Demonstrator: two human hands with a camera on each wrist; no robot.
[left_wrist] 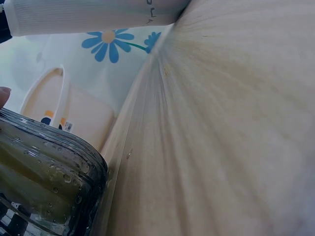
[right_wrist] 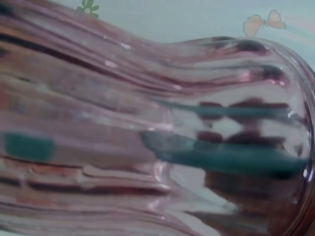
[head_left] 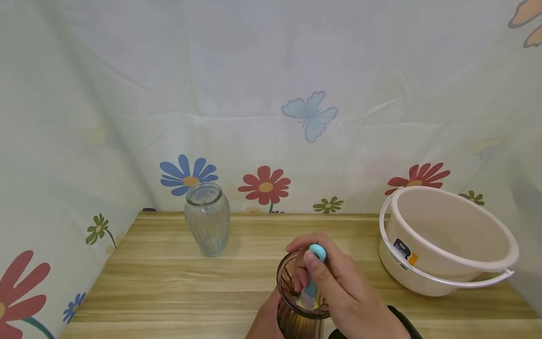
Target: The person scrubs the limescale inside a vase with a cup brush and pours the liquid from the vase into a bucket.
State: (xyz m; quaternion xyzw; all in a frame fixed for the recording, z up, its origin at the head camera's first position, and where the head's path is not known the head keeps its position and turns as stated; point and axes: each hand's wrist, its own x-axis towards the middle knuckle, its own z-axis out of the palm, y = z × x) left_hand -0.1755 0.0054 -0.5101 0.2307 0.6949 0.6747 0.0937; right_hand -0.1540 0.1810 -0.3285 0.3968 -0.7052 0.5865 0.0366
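Note:
Low in the head view, a ribbed, brownish-purple tinted glass vase (head_left: 296,322) stands with its mouth towards me. My left hand (head_left: 267,319) holds it from the left side, its fingers mostly hidden by the glass. Into the mouth goes a bottle brush (head_left: 317,253) with a blue handle, which my right hand (head_left: 349,287) grips between thumb and fingers. The brush's lower end lies inside the vase, with a bit of yellow showing. Through the glass (right_wrist: 98,118) in the right wrist view, the blue handle appears blurred. Water drops dot the vase's base (left_wrist: 54,182) in the left wrist view.
A clear ribbed glass vase (head_left: 207,221) stands upright at the back left of the wooden table (head_left: 169,292). At the right is a beige bucket (head_left: 389,235) with its white handle lowered in front. A flower-printed curtain (head_left: 254,94) hangs behind and at both sides.

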